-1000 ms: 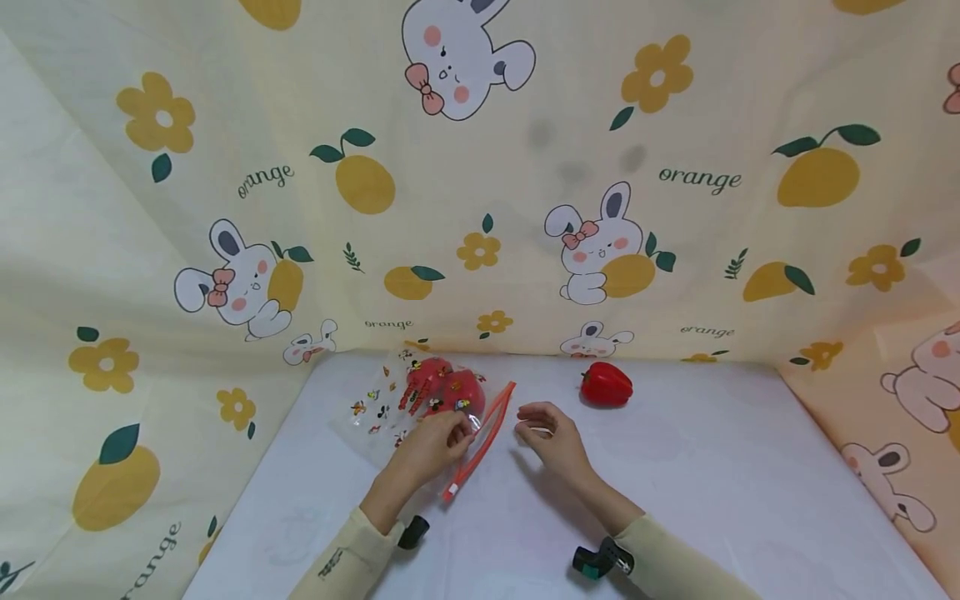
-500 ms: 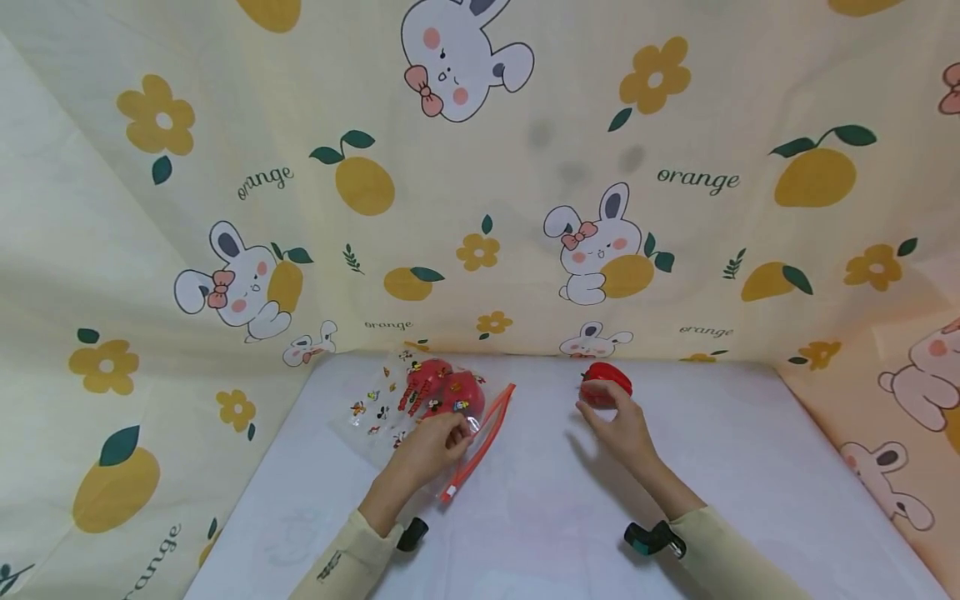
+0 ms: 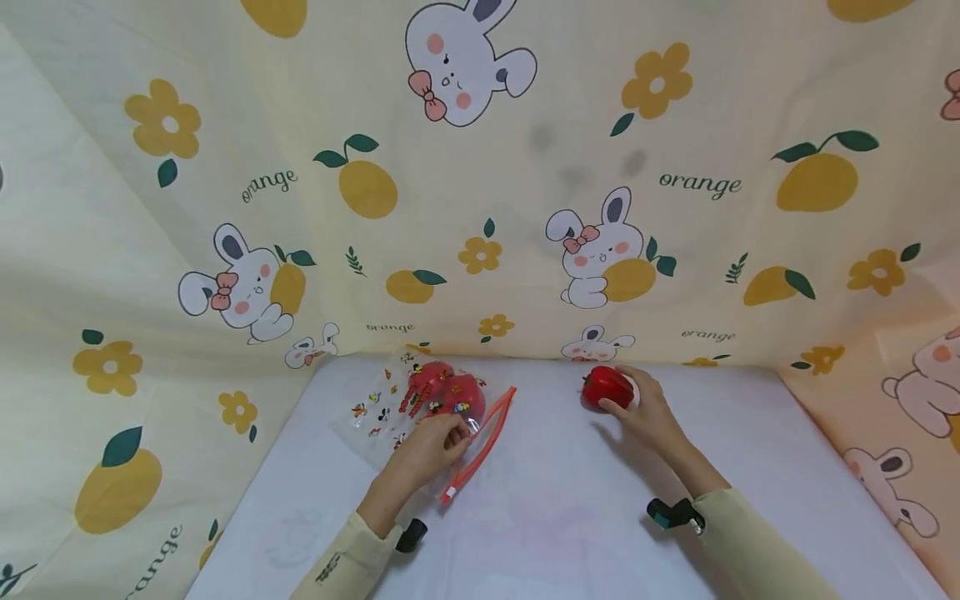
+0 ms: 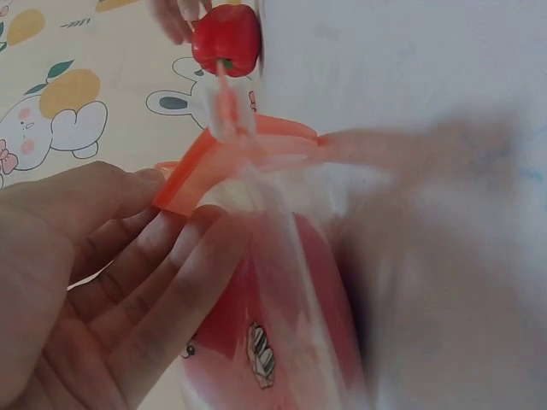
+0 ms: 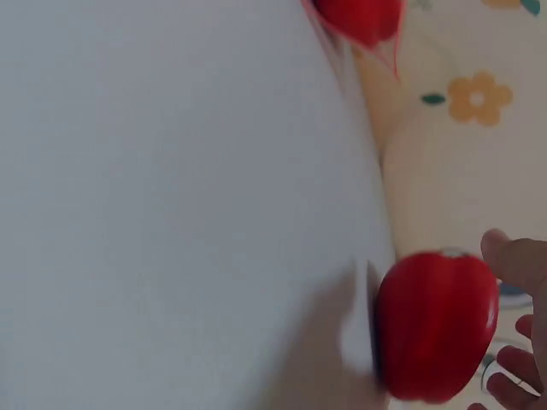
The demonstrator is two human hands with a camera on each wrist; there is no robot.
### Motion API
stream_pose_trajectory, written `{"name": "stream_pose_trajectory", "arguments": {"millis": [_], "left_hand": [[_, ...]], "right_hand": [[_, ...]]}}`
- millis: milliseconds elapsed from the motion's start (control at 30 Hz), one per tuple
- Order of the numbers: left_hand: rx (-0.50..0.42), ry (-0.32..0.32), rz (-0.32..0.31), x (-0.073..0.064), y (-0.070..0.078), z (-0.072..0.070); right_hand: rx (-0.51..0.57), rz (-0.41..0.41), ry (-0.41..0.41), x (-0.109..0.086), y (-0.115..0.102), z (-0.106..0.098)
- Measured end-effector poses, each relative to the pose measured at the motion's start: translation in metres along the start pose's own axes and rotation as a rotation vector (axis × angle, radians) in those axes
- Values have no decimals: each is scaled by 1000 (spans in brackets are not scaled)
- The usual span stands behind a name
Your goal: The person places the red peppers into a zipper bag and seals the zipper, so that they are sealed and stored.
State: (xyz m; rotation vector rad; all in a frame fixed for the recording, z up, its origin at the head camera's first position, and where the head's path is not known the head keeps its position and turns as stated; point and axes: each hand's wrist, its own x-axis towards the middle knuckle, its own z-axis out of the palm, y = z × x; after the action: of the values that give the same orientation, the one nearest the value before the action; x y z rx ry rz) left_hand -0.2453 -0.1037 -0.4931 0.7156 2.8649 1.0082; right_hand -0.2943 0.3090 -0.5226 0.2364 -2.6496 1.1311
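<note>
A clear zip bag (image 3: 375,414) with cartoon prints and an orange zip edge lies on the left of the table, with red rounded things (image 3: 461,393) inside. My left hand (image 3: 429,450) pinches the bag's mouth by the orange zip strip (image 4: 192,173), thumb on one side and fingers on the other. A red bell pepper (image 3: 606,387) sits near the back of the table. Around it reaches my right hand (image 3: 651,408), thumb at the near side and fingers behind. In the right wrist view, a gap shows between the curved fingers (image 5: 517,363) and the pepper (image 5: 436,329).
The white table (image 3: 540,517) ends at a cloth backdrop (image 3: 510,192) printed with rabbits and oranges, close behind the pepper. A white slider (image 3: 451,492) sits at the near end of the orange zip. Each wrist carries a small black camera (image 3: 671,512).
My right hand has moved right and away from the bag, up to the red bell pepper, and now reaches round its right side. The left hand stays at the zip bag.
</note>
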Motion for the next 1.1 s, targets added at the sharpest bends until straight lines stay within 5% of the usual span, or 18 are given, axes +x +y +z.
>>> {"name": "stream_pose_trajectory", "arguments": {"millis": [400,700,1100], "left_hand": [[-16,-15,-28,1,0,-1],[-27,-25,-41,2,0,-1],[-42,-21,-44,2,0,-1]], "right_hand": [[111,271,-199,12,24,-6],[46,255,-162,9,28,-2],[107,216,-101,-11,1,11]]}}
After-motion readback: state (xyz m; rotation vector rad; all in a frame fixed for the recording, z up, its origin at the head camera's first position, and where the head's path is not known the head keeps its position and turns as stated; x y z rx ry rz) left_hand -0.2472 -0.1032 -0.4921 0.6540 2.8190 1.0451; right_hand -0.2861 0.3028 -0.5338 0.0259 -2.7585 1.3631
